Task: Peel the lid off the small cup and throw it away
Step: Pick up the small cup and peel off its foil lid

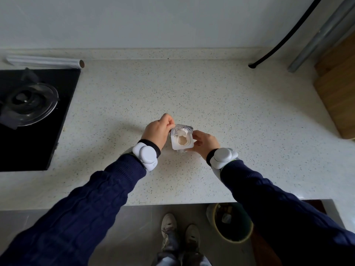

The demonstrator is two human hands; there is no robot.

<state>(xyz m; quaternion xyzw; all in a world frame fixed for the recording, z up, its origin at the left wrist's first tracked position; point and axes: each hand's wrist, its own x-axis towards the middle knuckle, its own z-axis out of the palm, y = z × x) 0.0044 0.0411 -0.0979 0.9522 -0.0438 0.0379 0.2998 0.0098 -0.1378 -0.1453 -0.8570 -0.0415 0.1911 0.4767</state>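
Pinching the lid [182,129] in left hand [156,129] fingers, right hand [206,142] clamped round the small cup [181,144]; peel slow and low so nothing spills.

White cup [182,141] w/ silver lid [182,128], speckled white counter [192,89], navy sleeves [80,208], black stove [38,135]

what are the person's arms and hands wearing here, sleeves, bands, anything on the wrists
Both arms wear dark navy long sleeves of a ribbed, crinkled knit: left sleeve, right sleeve. Each wrist carries a rounded, glossy white device on a black band: left wrist device, right wrist device. The left hand and right hand are bare: no gloves, and no rings that can be made out.
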